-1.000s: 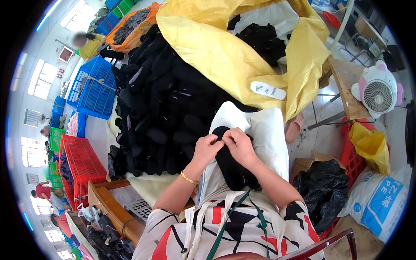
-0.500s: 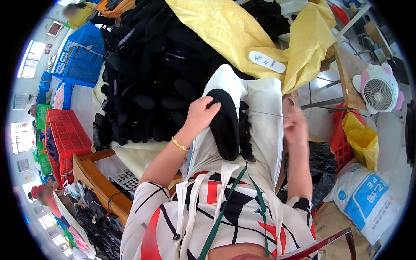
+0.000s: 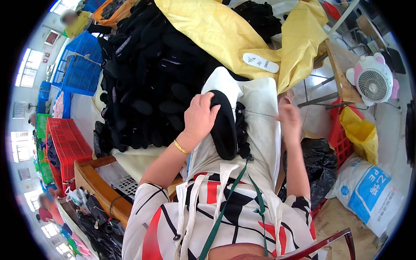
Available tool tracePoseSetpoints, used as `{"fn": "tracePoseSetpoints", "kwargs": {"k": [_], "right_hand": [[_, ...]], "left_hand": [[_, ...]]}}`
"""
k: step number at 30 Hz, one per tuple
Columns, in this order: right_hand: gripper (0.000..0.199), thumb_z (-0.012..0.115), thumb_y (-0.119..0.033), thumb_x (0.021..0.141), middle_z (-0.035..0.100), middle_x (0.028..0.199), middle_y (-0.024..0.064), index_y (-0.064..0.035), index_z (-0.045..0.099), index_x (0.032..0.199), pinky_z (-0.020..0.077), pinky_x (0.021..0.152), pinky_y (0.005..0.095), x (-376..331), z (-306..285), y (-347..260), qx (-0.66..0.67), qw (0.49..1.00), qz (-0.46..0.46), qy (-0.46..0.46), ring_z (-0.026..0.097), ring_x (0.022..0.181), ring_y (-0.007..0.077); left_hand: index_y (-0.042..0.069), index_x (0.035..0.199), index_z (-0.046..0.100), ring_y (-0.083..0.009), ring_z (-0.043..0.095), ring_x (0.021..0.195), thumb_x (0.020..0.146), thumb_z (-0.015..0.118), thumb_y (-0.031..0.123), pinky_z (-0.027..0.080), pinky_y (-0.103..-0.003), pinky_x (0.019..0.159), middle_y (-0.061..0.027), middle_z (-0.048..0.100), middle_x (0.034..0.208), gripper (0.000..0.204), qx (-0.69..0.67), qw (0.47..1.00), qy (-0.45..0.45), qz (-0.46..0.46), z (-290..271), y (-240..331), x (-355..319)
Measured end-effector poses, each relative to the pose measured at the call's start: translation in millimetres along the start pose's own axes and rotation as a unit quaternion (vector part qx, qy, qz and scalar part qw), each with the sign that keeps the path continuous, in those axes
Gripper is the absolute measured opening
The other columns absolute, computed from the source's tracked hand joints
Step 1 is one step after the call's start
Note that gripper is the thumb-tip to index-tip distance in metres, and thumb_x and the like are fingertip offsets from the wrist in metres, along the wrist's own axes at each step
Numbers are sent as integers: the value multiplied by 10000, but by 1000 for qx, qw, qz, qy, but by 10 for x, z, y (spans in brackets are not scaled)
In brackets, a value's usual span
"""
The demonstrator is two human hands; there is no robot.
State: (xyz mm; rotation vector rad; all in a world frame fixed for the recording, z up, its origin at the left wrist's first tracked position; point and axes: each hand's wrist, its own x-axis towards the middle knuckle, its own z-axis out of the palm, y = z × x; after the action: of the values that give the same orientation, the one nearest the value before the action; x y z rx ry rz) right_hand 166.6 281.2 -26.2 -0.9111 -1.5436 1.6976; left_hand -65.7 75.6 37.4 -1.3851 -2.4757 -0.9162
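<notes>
since a second ago the right hand (image 3: 289, 120) has drawn away rightward, pinching a taut thread (image 3: 256, 114); left hand (image 3: 200, 116) grips the black shoe piece (image 3: 225, 130) just beside it.

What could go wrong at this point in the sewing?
1. The thread is pulled taut between the black shoe piece and the right hand; a harder pull might snap it.
2. The left hand grips the piece close to where the thread leaves it, so a needle prick seems possible.
3. The piece rests on the lap cloth and could slide off.
</notes>
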Motion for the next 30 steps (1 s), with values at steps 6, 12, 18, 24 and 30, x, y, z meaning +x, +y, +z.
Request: {"fn": "tracePoseSetpoints", "kwargs": {"k": [6,12,18,24,30], "right_hand": [[195,687,-90,834,621,903,154,-31,652,1016,516,756,437,83,1070,-23,-363,851,-291,-243,615,880,356],[112,663,-132,897,628,814,83,-35,647,950,517,637,384,406,1280,-44,-420,834,-350,-78,631,763,250],[222,533,-227,1033,608,814,24,-61,606,905,504,734,277,145,1849,-215,356,913,158,-120,588,731,130],[202,461,-112,988,487,716,12,-74,503,794,472,702,300,-38,1758,-499,404,891,169,-125,487,639,131],[229,456,-163,1040,406,734,-22,-90,468,823,399,761,280,-593,1590,-979,318,938,13,-135,375,678,91]], "left_hand": [[53,1060,648,-243,601,793,795,684,143,519,-335,617,-79,582,902,283,92,982,-68,151,10,-85,-116],[52,1152,585,-282,611,899,775,746,244,541,-361,680,-104,575,991,454,54,993,-86,61,-6,30,-173],[77,1160,588,-302,621,917,754,772,185,539,-386,725,-93,592,1007,459,14,997,-82,-3,99,-14,-195],[77,1115,613,-287,636,843,743,729,93,542,-376,681,-89,602,943,390,25,993,-63,102,59,-134,-139],[97,976,652,-278,643,743,729,683,81,545,-375,589,-65,598,832,250,12,960,-63,271,-140,34,291]]}}
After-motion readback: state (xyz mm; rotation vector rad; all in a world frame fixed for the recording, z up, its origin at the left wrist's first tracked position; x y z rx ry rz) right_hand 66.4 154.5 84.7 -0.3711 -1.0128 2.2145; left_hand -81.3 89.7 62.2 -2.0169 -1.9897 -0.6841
